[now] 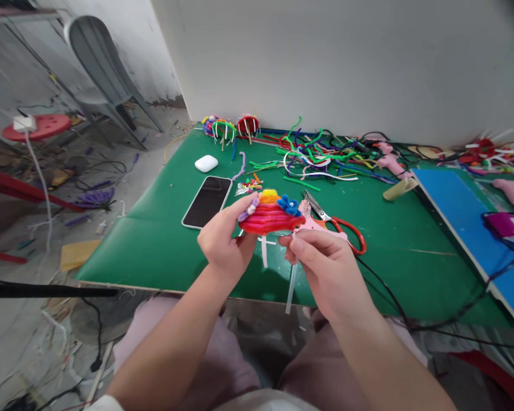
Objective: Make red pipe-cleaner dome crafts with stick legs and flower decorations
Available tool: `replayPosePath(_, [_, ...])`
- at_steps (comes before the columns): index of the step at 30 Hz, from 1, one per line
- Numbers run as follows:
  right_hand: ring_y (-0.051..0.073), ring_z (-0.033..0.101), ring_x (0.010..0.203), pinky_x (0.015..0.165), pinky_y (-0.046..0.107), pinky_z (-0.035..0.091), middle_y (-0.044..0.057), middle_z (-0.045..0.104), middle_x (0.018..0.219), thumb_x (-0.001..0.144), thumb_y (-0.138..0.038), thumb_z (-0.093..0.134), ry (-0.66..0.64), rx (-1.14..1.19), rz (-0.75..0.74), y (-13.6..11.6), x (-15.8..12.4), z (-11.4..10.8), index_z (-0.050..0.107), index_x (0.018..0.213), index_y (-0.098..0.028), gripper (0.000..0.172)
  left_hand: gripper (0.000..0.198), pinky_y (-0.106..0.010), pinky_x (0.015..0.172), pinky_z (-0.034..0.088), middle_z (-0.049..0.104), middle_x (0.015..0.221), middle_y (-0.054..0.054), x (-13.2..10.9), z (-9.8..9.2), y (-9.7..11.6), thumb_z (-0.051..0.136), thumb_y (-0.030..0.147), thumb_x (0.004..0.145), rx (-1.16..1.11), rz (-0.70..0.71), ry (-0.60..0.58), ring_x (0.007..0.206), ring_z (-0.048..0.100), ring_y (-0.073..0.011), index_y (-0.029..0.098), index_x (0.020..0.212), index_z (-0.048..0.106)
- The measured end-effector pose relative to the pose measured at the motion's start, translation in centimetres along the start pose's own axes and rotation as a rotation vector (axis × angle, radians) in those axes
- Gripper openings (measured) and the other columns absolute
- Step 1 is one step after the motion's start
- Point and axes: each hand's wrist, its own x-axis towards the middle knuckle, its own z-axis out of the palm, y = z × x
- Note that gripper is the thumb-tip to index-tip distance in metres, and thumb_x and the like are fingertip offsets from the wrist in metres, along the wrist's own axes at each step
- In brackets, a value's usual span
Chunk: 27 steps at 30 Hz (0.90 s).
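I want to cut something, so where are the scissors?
In the head view, the scissors lie right of centre, just beyond the right hand, beside the pink glue gun.

Finishes as I read them from my remote station, clock set on the centre of view. At centre, fuzzy red piece: ridged matt pile, chenille-like. 5 o'clock, translucent strip: smooth, plastic-looking. 9 o'clock, phone: glossy dark glass. 10 o'clock, white case: smooth plastic, soft sheen; beyond it, grey chair: smooth plastic. 3 o'clock, scissors: metal blades, smooth red plastic handles; farther out, blue board: smooth, low sheen. Between 1 and 2, coloured stems: fuzzy, matt. 8 o'clock, green table cover: I log smooth, vinyl-like, slight gloss. 12 o'clock, pale panel: smooth, matt.
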Motion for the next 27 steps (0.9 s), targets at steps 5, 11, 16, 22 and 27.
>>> replayPosePath(5, [0.014, 0.063, 0.067, 0.066, 0.028, 0.052, -0.002, 0.066, 0.061, 0.071, -0.026, 0.070, -0.001, 0.030, 0.003, 0.04, 0.04, 0.05, 0.072, 0.069, -0.027, 0.003, 0.033, -0.024, 0.072, 0.055, 0.070, 0.100, 0.003, -0.11, 0.06, 0.01, 0.062, 0.020, 0.076, 0.007, -0.011, -0.002, 0.081, 0.067, -0.0139, 0.026, 0.109, 0.061])
replayPosePath(11, [0.012, 0.064, 0.066, 0.064, 0.025, 0.052, -0.004, 0.065, 0.058, 0.070, -0.024, 0.071, -0.004, 0.059, -0.025, 0.08, 0.12, 0.10, 0.073, 0.068, -0.028, 0.005, 0.036, -0.020, 0.075, 0.054, 0.069, 0.101, 0.003, -0.10, 0.14, -0.07, 0.063, 0.019, 0.076, -0.015, 0.013, 0.000, 0.084, 0.067, -0.0123, 0.026, 0.111, 0.060])
replayPosePath(16, [0.011, 0.064, 0.065, 0.064, 0.023, 0.052, -0.004, 0.068, 0.062, 0.071, -0.024, 0.071, -0.005, 0.065, -0.035, 0.07, 0.09, 0.10, 0.073, 0.069, -0.028, 0.005, 0.037, -0.020, 0.076, 0.053, 0.069, 0.102, 0.003, -0.12, 0.11, -0.20, 0.064, 0.018, 0.075, -0.010, 0.023, -0.009, 0.084, 0.067, -0.0125, 0.025, 0.112, 0.060])
replayPosePath(22, [0.010, 0.064, 0.064, 0.063, 0.022, 0.052, -0.004, 0.070, 0.065, 0.071, -0.024, 0.072, -0.001, 0.062, -0.033, 0.16, 0.11, 0.03, 0.073, 0.069, -0.027, 0.004, 0.038, -0.022, 0.076, 0.054, 0.069, 0.101, 0.002, -0.14, 0.15, -0.24, 0.065, 0.018, 0.074, -0.030, 0.032, -0.007, 0.084, 0.067, -0.0135, 0.024, 0.111, 0.060])
replayPosePath(27, [0.009, 0.063, 0.064, 0.063, 0.021, 0.051, -0.004, 0.070, 0.066, 0.072, -0.024, 0.071, -0.006, 0.060, -0.039, 0.23, 0.12, -0.02, 0.073, 0.070, -0.028, 0.004, 0.037, -0.023, 0.075, 0.055, 0.070, 0.101, 0.001, -0.14, 0.13, -0.12, 0.064, 0.018, 0.075, -0.017, 0.034, -0.014, 0.083, 0.067, -0.0140, 0.023, 0.111, 0.060])
